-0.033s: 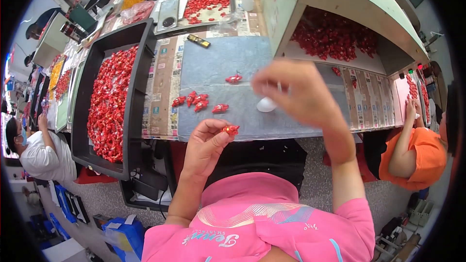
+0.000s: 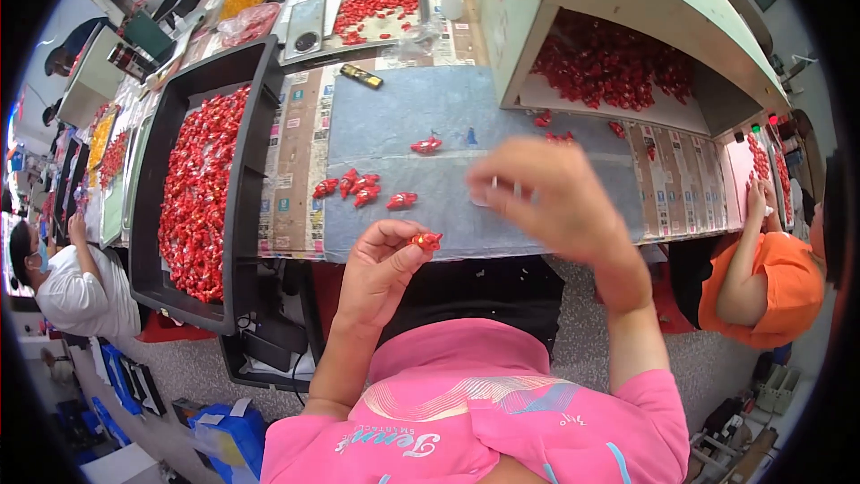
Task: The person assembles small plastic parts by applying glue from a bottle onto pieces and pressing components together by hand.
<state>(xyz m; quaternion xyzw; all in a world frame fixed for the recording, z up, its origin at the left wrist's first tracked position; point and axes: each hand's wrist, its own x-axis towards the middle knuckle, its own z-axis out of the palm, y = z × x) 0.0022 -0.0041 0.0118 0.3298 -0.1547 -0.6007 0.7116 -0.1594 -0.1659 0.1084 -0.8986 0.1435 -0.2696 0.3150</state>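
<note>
Between the thumb and fingers of my left hand (image 2: pixel 387 251) is a small shiny red figurine (image 2: pixel 428 240) with gold marks, held at the table's near edge. My right hand (image 2: pixel 537 188) hovers over the blue-grey mat (image 2: pixel 412 108), to the right of the left one. Motion smears its fingers, so whether they grip anything cannot be made out. Part of a small white object shows by its fingertips. Several similar red pieces (image 2: pixel 365 190) lie on the mat's left side, with one red piece (image 2: pixel 425 145) farther back and another (image 2: pixel 402 201) nearer.
A black tray (image 2: pixel 260 139) full of red pieces stands at left. At right, a pale open-fronted box (image 2: pixel 551 103) holds a heap of red pieces. A black-and-yellow tube (image 2: pixel 361 76), a phone (image 2: pixel 306 25) and a metal tray (image 2: pixel 345 45) are farther back. People sit at both sides.
My right hand has shifted slightly nearer, uncovering red pieces in front of the box and covering most of the white object. My left hand keeps its hold on the figurine.
</note>
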